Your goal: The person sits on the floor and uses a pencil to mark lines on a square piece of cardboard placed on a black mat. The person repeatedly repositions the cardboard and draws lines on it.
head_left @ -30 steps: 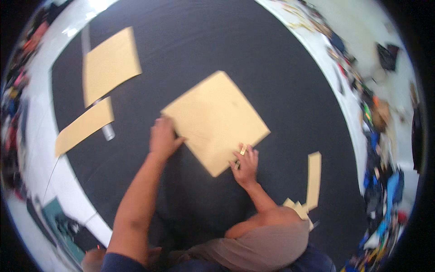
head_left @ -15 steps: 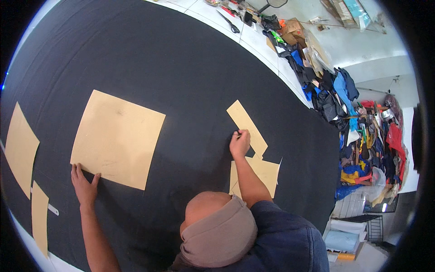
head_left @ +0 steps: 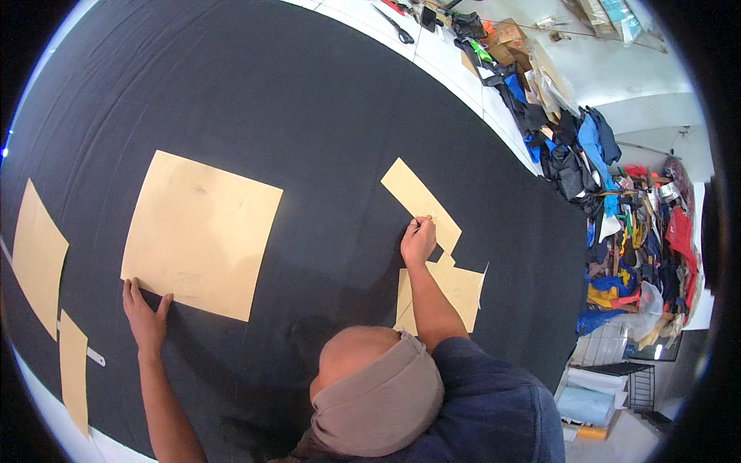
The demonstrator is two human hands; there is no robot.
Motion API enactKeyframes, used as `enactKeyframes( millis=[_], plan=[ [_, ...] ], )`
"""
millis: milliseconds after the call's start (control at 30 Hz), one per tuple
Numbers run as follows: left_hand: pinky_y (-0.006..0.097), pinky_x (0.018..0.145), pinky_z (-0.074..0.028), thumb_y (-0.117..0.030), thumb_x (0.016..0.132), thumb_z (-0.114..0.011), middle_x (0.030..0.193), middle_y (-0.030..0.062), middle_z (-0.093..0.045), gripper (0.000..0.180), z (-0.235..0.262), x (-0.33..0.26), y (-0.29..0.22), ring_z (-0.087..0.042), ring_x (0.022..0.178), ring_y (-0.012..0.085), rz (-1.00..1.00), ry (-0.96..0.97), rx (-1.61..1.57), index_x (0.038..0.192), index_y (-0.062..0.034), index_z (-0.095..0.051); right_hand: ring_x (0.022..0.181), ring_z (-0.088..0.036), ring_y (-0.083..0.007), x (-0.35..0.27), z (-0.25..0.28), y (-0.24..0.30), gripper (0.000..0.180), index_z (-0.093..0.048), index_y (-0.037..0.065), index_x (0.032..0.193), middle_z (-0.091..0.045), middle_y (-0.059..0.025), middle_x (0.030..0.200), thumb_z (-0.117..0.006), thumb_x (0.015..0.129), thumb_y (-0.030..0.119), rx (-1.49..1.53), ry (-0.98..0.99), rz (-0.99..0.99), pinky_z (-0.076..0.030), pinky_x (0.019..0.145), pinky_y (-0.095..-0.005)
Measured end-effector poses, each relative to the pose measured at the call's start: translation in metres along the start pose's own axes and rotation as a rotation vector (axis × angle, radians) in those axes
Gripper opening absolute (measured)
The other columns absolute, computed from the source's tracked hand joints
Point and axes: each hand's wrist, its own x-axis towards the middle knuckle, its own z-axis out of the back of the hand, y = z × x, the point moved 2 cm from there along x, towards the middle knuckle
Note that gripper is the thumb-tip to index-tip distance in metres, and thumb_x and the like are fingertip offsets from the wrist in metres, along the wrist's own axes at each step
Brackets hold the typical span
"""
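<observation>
Black cloth [head_left: 309,92] covers the table. On it lies a large tan card square [head_left: 204,231]. My left hand [head_left: 147,316] rests at its lower left corner, thumb and fingers spread along the edge. My right hand [head_left: 419,241] is closed in a pinch at the left edge of a narrow tan card strip [head_left: 421,197]. Something small and dark shows at its fingertips, too small to name. Below the strip lies another tan card piece [head_left: 455,297], partly hidden under my right forearm.
At the far left lie a tan card panel [head_left: 40,247] and a narrower one [head_left: 73,370], with a white strip [head_left: 95,356] poking out beneath. Black scissors [head_left: 395,25] rest on the white tabletop at the far edge. Piled fabric [head_left: 571,170] lines the right side.
My right hand has shifted slightly right and up, from beside the strip onto its edge. My left hand stays at the large card's corner. The view has shifted a little.
</observation>
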Motion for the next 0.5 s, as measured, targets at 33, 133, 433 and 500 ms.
enactKeyframes(
  millis=[33, 133, 433, 500],
  plan=[
    [0.048, 0.124, -0.033, -0.029, 0.086, -0.086, 0.164, 0.0237, -0.034, 0.090, 0.000, 0.000, -0.003, -0.033, 0.151, 0.0409, 0.008, 0.001, 0.001, 0.155, 0.0030, -0.038, 0.118, -0.061, -0.0392, 0.002, 0.001, 0.001, 0.021, -0.060, 0.005, 0.115, -0.065, -0.0191, 0.121, -0.060, 0.103, 0.022, 0.015, 0.009, -0.014, -0.046, 0.102, -0.0519],
    [0.048, 0.124, -0.033, -0.030, 0.086, -0.085, 0.164, 0.0244, -0.033, 0.090, 0.000, 0.002, -0.003, -0.033, 0.151, 0.0413, 0.016, 0.016, 0.001, 0.155, 0.0026, -0.037, 0.127, -0.056, -0.0395, 0.000, 0.006, 0.007, 0.022, -0.060, 0.006, 0.118, -0.061, -0.0199, 0.128, -0.060, 0.103, 0.022, -0.005, 0.026, -0.005, -0.042, 0.106, -0.0564],
    [0.049, 0.124, -0.032, -0.031, 0.088, -0.084, 0.164, 0.0249, -0.032, 0.090, -0.003, 0.004, 0.008, -0.033, 0.151, 0.0421, -0.015, 0.014, 0.013, 0.156, 0.0031, -0.036, 0.137, -0.048, -0.0429, -0.095, 0.044, 0.155, 0.021, -0.064, 0.007, 0.113, -0.055, -0.0240, 0.142, -0.065, 0.094, 0.015, 0.490, 0.219, 0.543, -0.031, 0.113, -0.0604],
    [0.049, 0.124, -0.032, -0.031, 0.088, -0.084, 0.164, 0.0253, -0.032, 0.090, -0.004, 0.003, 0.002, -0.032, 0.151, 0.0425, -0.006, 0.030, 0.018, 0.156, 0.0035, -0.036, 0.134, -0.050, -0.0433, -0.116, 0.050, 0.176, 0.020, -0.064, 0.009, 0.113, -0.056, -0.0251, 0.141, -0.067, 0.093, 0.013, 0.640, 0.347, 0.642, -0.035, 0.109, -0.0584]
  ],
)
